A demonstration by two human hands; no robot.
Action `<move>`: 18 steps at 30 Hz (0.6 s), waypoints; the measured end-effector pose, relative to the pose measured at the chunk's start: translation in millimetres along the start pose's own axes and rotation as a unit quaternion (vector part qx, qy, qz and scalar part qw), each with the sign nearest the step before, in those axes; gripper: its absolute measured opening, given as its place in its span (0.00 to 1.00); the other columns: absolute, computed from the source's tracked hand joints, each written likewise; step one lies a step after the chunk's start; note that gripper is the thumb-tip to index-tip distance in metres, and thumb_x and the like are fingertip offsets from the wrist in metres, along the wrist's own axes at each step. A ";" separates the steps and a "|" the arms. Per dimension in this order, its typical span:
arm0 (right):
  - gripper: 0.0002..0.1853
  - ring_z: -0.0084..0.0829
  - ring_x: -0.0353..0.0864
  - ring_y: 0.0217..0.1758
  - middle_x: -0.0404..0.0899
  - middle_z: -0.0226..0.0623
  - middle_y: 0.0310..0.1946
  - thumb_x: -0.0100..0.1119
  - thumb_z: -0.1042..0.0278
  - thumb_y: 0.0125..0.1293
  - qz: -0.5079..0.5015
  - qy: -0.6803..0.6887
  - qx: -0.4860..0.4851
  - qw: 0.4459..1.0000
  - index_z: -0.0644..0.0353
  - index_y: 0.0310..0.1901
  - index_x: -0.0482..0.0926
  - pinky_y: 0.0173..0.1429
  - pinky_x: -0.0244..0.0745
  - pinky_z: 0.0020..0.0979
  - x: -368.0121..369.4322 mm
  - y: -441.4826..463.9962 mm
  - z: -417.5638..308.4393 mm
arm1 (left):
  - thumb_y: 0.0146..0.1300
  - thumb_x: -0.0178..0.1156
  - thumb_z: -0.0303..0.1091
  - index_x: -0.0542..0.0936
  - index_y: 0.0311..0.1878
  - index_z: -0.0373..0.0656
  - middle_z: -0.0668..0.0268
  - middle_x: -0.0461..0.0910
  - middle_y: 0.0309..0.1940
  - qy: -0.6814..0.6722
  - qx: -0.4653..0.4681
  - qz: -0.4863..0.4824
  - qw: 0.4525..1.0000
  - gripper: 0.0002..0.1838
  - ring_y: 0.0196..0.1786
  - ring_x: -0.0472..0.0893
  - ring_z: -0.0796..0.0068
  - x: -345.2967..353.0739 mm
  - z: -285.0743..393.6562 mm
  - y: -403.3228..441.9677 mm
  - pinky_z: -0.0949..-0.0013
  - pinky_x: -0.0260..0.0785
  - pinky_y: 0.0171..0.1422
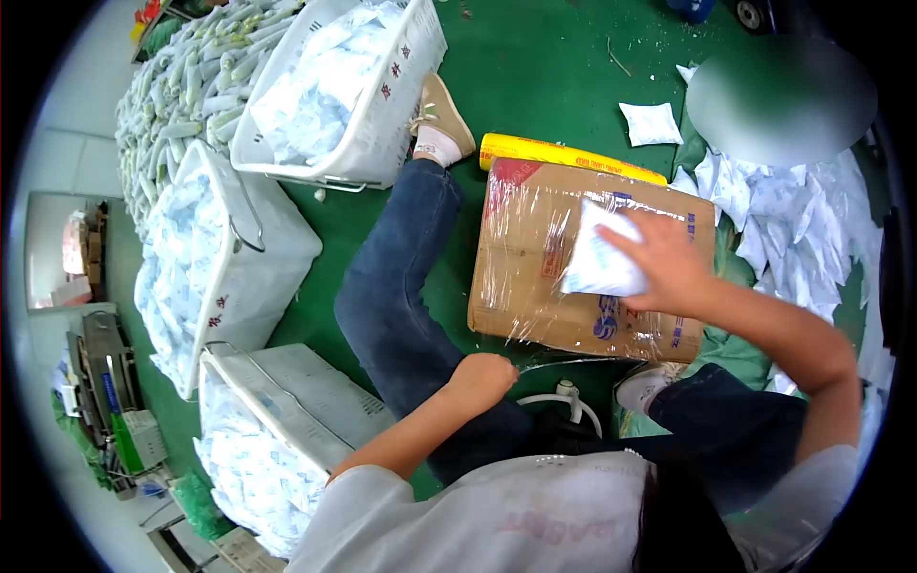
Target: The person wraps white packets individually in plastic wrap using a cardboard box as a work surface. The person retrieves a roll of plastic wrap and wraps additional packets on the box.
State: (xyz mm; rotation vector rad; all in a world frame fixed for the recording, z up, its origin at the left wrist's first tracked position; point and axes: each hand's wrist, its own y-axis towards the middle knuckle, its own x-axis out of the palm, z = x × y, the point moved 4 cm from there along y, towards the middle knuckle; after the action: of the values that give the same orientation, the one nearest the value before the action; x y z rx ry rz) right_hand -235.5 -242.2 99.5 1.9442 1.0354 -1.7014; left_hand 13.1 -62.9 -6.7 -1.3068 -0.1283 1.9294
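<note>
A cardboard box (pixel 521 248) wrapped in clear plastic film lies in front of me. Over its top, my right hand (pixel 669 258) grips the right side of a white pillow-shaped packet (pixel 604 263), fingers on top. My left hand (pixel 482 382) is closed in a fist near my knee, just off the box's lower left corner. A strand of clear film (pixel 573 359) runs from that fist along the box's near edge. Behind the box lies a long yellow printed package (pixel 573 158).
White crates (pixel 411 67) full of bluish-white packets stand on my left, beside a heap of wrapped greenish-white pieces (pixel 181 95). On the right is a pile of white packets (pixel 802 220). One loose packet (pixel 651 124) lies on the green floor (pixel 535 57).
</note>
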 end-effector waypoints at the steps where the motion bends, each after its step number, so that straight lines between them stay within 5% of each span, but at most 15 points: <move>1: 0.56 0.50 0.65 0.68 0.60 0.49 0.71 0.79 0.51 0.39 0.002 -0.007 -0.012 1.000 0.37 0.75 0.61 0.73 0.57 0.50 33.8 9.1 -7.2 | 0.61 0.57 0.35 0.85 0.32 0.47 0.60 0.83 0.33 0.008 0.001 0.000 1.000 0.08 0.37 0.84 0.54 2.6 -2.6 -3.3 0.53 0.76 0.40; 5: 0.54 0.49 0.60 0.74 0.58 0.47 0.73 0.79 0.50 0.43 0.040 -0.019 0.016 0.999 0.34 0.74 0.60 0.76 0.54 0.52 64.4 14.8 -35.0 | 0.62 0.58 0.38 0.86 0.31 0.46 0.57 0.84 0.30 0.019 -0.017 -0.005 1.000 0.10 0.38 0.84 0.52 6.3 -8.5 -4.1 0.52 0.76 0.43; 8: 0.51 0.49 0.62 0.72 0.61 0.50 0.71 0.77 0.53 0.48 0.082 -0.012 -0.018 0.996 0.42 0.74 0.60 0.75 0.55 0.51 53.7 -3.9 -42.4 | 0.61 0.60 0.40 0.89 0.37 0.47 0.56 0.85 0.33 -0.056 0.009 0.020 0.998 0.11 0.39 0.83 0.51 -15.7 -0.6 -8.0 0.52 0.76 0.46; 11: 0.41 0.50 0.68 0.68 0.67 0.50 0.66 0.72 0.60 0.57 0.264 0.052 0.165 0.949 0.56 0.70 0.63 0.72 0.63 0.47 66.1 -46.5 -17.8 | 0.62 0.61 0.40 0.89 0.39 0.49 0.57 0.86 0.33 -0.040 0.002 0.029 0.999 0.11 0.39 0.84 0.53 -13.4 -0.5 -11.2 0.53 0.76 0.47; 12: 0.34 0.46 0.71 0.65 0.70 0.48 0.63 0.66 0.62 0.62 0.403 0.211 0.301 0.838 0.60 0.68 0.65 0.69 0.66 0.43 82.7 -74.0 -5.6 | 0.62 0.61 0.40 0.89 0.39 0.49 0.57 0.86 0.33 -0.034 0.001 0.034 0.999 0.11 0.39 0.84 0.53 -10.1 -1.4 -12.8 0.53 0.76 0.47; 13: 0.28 0.42 0.74 0.62 0.73 0.47 0.60 0.61 0.64 0.68 0.512 0.356 0.408 0.666 0.64 0.66 0.66 0.66 0.69 0.40 103.2 -107.2 -4.4 | 0.62 0.61 0.40 0.89 0.38 0.49 0.58 0.86 0.33 -0.039 0.008 0.052 0.998 0.10 0.39 0.84 0.53 -9.9 0.4 -15.8 0.54 0.76 0.46; 14: 0.21 0.33 0.75 0.59 0.75 0.42 0.57 0.53 0.62 0.72 0.516 0.579 0.413 0.477 0.65 0.61 0.70 0.61 0.72 0.32 125.0 -135.5 -23.1 | 0.61 0.61 0.39 0.89 0.38 0.49 0.58 0.86 0.33 -0.049 0.019 0.069 0.996 0.10 0.39 0.84 0.54 -11.1 2.8 -18.6 0.54 0.76 0.46; 18: 0.26 0.35 0.61 0.74 0.69 0.34 0.68 0.56 0.58 0.63 0.267 0.758 0.562 0.197 0.59 0.61 0.72 0.74 0.53 0.46 281.5 -199.3 -65.0 | 0.62 0.62 0.38 0.89 0.38 0.47 0.59 0.86 0.34 -0.100 0.040 0.142 0.984 0.10 0.39 0.84 0.54 -17.6 5.7 -26.9 0.56 0.76 0.45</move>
State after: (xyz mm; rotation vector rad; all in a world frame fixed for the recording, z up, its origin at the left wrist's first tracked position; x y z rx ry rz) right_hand -330.9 16.9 -117.3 -1.9342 0.7716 -0.5983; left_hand 26.0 -53.9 22.0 -1.1221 0.0394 2.2829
